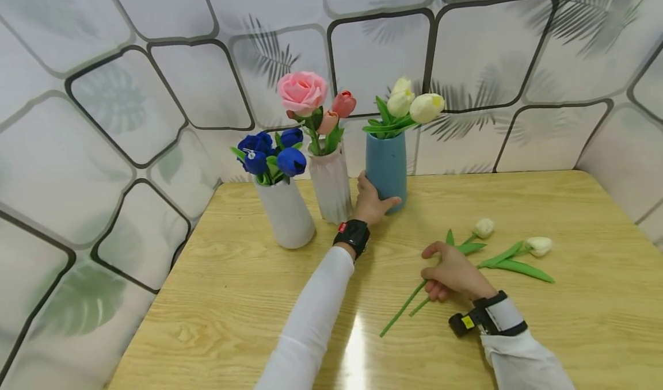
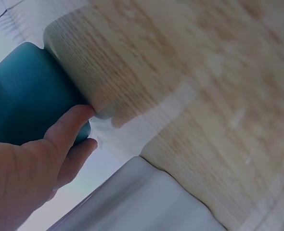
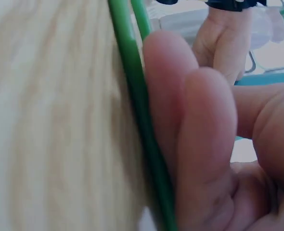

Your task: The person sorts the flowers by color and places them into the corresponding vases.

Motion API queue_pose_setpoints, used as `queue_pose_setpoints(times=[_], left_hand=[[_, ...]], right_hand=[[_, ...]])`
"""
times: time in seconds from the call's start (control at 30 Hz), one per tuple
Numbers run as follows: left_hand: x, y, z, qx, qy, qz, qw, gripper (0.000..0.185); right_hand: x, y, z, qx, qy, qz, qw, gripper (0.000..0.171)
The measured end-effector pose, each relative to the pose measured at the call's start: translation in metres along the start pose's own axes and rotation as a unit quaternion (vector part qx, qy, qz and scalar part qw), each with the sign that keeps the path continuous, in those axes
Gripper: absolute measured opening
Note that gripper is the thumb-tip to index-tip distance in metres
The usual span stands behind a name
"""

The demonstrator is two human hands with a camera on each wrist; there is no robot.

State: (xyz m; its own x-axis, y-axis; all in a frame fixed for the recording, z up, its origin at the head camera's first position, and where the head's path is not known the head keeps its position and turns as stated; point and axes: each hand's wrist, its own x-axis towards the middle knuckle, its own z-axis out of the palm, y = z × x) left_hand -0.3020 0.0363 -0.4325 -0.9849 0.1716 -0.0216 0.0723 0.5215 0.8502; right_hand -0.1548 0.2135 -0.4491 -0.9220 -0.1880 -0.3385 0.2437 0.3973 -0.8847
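Observation:
My left hand [image 1: 372, 202] grips the lower part of a blue vase [image 1: 385, 163], thumb on the near side. The vase stands at the back of the table and holds white tulips [image 1: 414, 105]. In the left wrist view the thumb and a finger lie against the vase's teal wall [image 2: 26, 101]. My right hand [image 1: 458, 272] is low over two white tulips lying on the table, one bloom [image 1: 484, 229] farther back and the other bloom [image 1: 538, 246] farther right. Its fingers [image 3: 204, 125] are bent loosely beside the green stems [image 3: 142, 106], with no grip on them visible.
Left of the blue vase stand a ribbed pale vase [image 1: 331, 186] with a pink rose and tulips, and a white vase [image 1: 286, 214] with blue flowers. A patterned wall covering [image 1: 383, 56] rises behind the wooden table [image 1: 223, 298]. Both wrists wear black straps.

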Motion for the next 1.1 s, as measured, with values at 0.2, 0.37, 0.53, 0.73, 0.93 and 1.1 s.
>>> queue_pose_setpoints(times=[0.2, 0.37, 0.53, 0.73, 0.93, 1.1], left_hand=[[-0.001, 0.001, -0.002, -0.005, -0.004, -0.003, 1.0000, 0.103], [0.000, -0.001, -0.002, -0.006, 0.000, -0.006, 1.0000, 0.103], [0.001, -0.001, -0.001, -0.004, -0.004, -0.001, 1.0000, 0.103], [0.001, 0.000, 0.000, -0.005, -0.003, 0.001, 1.0000, 0.103], [0.000, 0.001, 0.000, -0.002, 0.002, -0.005, 1.0000, 0.103], [0.000, 0.001, 0.000, -0.002, 0.002, -0.007, 1.0000, 0.104]], right_hand=[[0.001, 0.004, 0.000, 0.026, 0.010, 0.001, 1.000, 0.043], [0.003, 0.003, 0.004, 0.046, 0.042, -0.002, 0.998, 0.037], [0.002, 0.000, 0.010, 0.089, 0.087, -0.016, 0.992, 0.033], [-0.003, -0.009, 0.022, 0.090, 0.154, -0.052, 0.983, 0.029], [-0.005, -0.014, 0.028, 0.123, 0.188, -0.067, 0.972, 0.031], [-0.007, -0.017, 0.033, 0.166, 0.224, -0.092, 0.956, 0.030]])
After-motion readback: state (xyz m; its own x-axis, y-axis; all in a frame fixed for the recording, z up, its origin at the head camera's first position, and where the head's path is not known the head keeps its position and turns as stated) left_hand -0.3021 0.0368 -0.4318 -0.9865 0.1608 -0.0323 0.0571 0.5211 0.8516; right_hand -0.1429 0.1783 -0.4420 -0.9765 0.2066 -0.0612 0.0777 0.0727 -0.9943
